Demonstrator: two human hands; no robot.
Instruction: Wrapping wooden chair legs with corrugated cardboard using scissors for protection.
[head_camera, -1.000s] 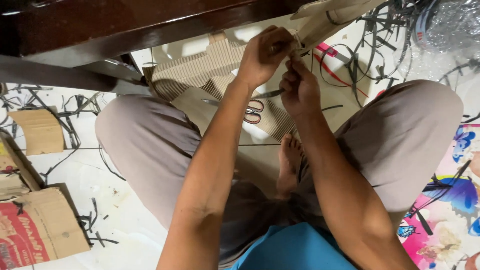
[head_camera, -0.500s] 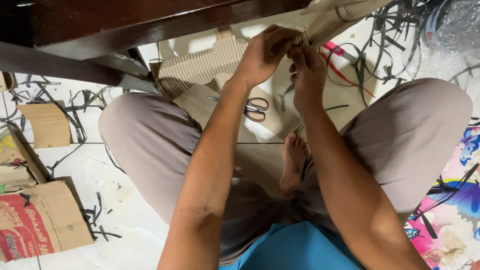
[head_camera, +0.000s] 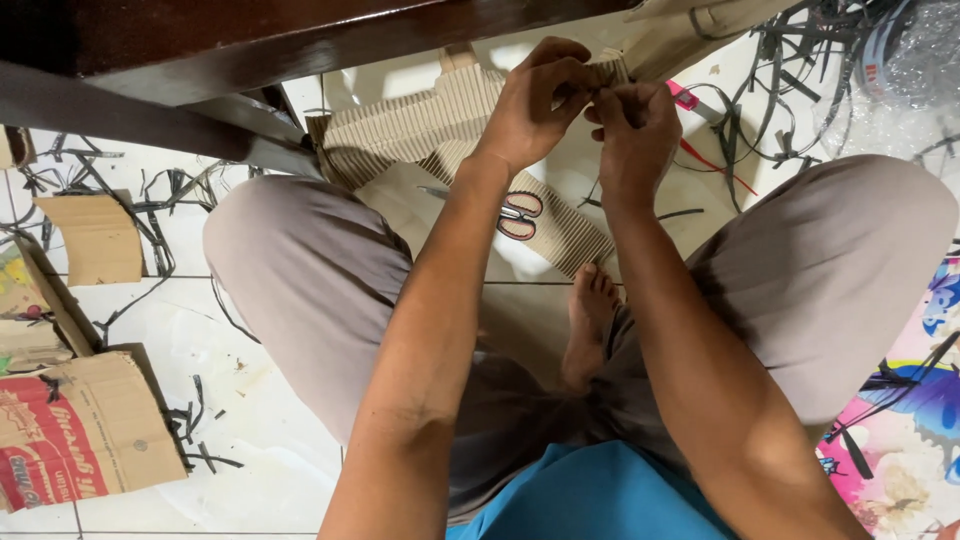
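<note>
We've got both hands up by the dark wooden table edge (head_camera: 250, 45): left hand (head_camera: 535, 105) and right hand (head_camera: 640, 125) w/ fingers pinched shut on the end of a corrugated cardboard strip (head_camera: 420, 125). Strip runs left over the tiled floor (head_camera: 260, 410); scissors (head_camera: 520, 215) lie just below, near our bare foot (head_camera: 590, 320)
</note>
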